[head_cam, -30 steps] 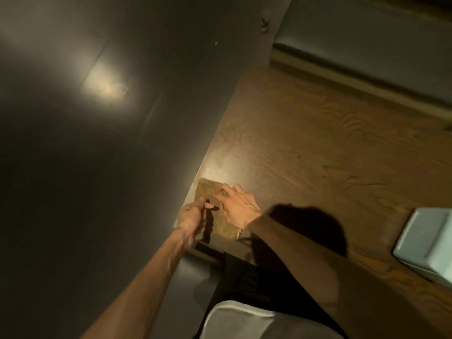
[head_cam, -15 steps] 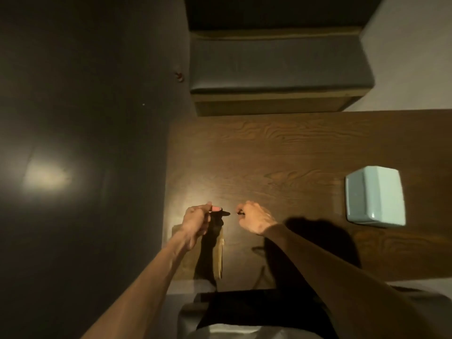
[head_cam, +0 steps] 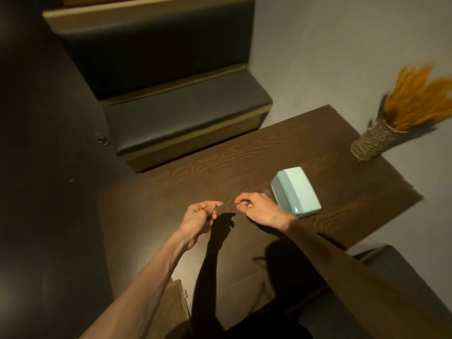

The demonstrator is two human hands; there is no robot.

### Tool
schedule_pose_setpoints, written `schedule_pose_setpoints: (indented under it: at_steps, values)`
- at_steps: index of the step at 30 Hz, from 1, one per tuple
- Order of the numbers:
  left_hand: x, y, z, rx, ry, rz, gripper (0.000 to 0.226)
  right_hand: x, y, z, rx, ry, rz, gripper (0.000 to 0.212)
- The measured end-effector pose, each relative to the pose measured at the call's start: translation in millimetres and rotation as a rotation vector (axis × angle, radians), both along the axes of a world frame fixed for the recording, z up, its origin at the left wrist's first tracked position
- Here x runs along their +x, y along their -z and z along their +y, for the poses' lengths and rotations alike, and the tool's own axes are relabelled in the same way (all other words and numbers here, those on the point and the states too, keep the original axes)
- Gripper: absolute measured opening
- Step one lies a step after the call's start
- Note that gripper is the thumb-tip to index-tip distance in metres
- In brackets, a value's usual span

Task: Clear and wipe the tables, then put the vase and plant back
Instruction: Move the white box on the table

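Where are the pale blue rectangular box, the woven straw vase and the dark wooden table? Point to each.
Pale blue rectangular box (head_cam: 297, 189): head view, top face.
Woven straw vase (head_cam: 373, 141): head view, wrapped body.
Dark wooden table (head_cam: 220, 165): head view, bare top.

The dried plant is motion-blurred and cut by the right edge; whether both hands pinch anything is unclear.

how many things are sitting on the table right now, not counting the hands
3: a light blue box right of the right hand, a woven vase of dried orange plant at the far right corner, and a tan board at the near edge, partly hidden.
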State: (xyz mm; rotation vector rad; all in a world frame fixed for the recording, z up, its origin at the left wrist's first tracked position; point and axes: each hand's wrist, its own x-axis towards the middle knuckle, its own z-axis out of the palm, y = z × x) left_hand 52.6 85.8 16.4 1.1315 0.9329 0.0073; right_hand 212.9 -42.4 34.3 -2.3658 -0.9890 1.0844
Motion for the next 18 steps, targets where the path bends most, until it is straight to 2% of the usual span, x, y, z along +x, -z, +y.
schedule_pose_setpoints:
  at_steps: [7, 18]
  values:
    - [57.3, -15.0, -29.7, -0.001, 0.112, 0.014, 0.032, 53.0, -8.6, -58.4, 0.043, 0.167, 0.014, 0.025]
    - [135.6, -8.1, -78.6, -0.001, 0.180, 0.097, 0.032, 132.6, 17.0, -116.2, 0.095, 0.315, 0.007, 0.022]
